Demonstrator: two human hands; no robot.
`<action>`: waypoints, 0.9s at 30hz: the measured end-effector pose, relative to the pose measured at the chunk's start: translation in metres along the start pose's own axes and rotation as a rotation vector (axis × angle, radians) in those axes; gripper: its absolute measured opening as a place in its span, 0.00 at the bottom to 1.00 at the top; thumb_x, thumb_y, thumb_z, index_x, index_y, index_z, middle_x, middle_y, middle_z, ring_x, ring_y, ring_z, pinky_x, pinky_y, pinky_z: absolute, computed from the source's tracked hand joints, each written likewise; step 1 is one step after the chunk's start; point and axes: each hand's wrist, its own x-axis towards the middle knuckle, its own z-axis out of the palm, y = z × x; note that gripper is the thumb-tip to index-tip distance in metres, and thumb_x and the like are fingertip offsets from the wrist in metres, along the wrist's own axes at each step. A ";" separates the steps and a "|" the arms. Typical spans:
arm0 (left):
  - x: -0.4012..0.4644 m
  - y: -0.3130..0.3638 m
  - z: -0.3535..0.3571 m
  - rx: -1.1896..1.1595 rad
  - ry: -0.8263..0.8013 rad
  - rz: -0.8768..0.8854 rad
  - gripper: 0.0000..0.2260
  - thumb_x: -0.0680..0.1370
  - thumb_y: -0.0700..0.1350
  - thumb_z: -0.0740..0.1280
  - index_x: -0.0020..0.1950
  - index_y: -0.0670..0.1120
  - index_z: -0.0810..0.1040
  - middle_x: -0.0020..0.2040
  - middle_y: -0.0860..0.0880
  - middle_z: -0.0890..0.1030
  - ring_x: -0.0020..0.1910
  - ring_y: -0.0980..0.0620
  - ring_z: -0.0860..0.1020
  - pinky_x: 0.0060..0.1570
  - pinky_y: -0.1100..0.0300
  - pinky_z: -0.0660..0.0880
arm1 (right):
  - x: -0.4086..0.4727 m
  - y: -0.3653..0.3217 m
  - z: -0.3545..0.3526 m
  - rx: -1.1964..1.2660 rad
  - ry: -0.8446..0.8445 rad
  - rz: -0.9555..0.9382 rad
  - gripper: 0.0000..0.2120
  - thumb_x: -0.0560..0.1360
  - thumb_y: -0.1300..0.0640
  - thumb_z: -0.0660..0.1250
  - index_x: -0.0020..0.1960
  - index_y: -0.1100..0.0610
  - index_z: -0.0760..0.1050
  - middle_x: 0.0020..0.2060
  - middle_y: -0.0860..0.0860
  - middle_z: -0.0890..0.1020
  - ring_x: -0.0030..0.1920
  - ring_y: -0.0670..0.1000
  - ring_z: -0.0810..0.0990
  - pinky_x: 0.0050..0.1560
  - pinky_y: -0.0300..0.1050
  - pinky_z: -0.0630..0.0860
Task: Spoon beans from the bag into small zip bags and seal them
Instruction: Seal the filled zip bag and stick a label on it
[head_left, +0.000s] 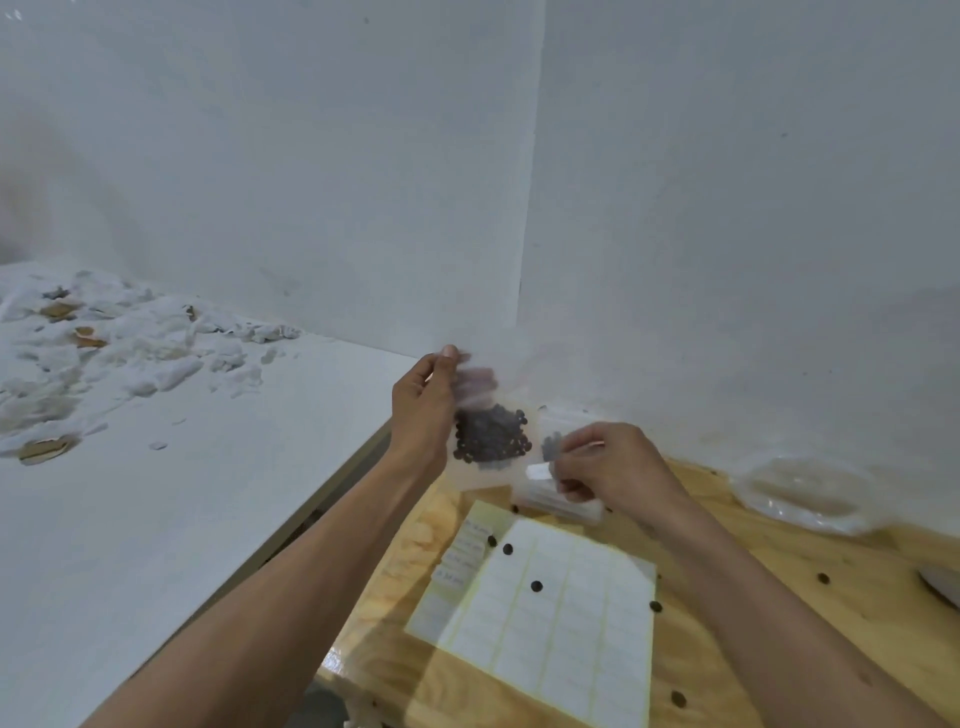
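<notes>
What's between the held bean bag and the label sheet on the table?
In the head view, mostly bare wooden table between the bean bag and label sheet, plus one loose bean.

small zip bag: clear, upright, dark beans heaped in lower half | above label sheet | loose beans scattered on and beside that sheet
</notes>
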 end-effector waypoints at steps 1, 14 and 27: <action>0.000 -0.002 0.006 0.001 -0.014 0.001 0.12 0.85 0.48 0.63 0.55 0.40 0.80 0.47 0.39 0.87 0.48 0.39 0.86 0.53 0.44 0.82 | 0.003 -0.003 -0.008 0.044 0.028 -0.035 0.06 0.71 0.63 0.77 0.47 0.60 0.83 0.34 0.55 0.87 0.34 0.52 0.85 0.47 0.53 0.85; -0.031 -0.015 0.082 0.018 -0.240 -0.038 0.14 0.84 0.48 0.65 0.56 0.36 0.81 0.48 0.38 0.86 0.46 0.39 0.86 0.51 0.43 0.84 | 0.010 -0.015 -0.055 0.019 0.318 -0.289 0.02 0.74 0.55 0.77 0.44 0.52 0.85 0.36 0.47 0.86 0.34 0.45 0.84 0.36 0.37 0.80; -0.045 -0.014 0.099 0.088 -0.410 -0.006 0.11 0.74 0.39 0.76 0.55 0.39 0.82 0.47 0.40 0.87 0.48 0.41 0.87 0.54 0.52 0.82 | 0.006 -0.002 -0.073 -0.101 0.460 -0.247 0.06 0.72 0.47 0.77 0.44 0.48 0.83 0.36 0.43 0.84 0.39 0.43 0.83 0.45 0.48 0.83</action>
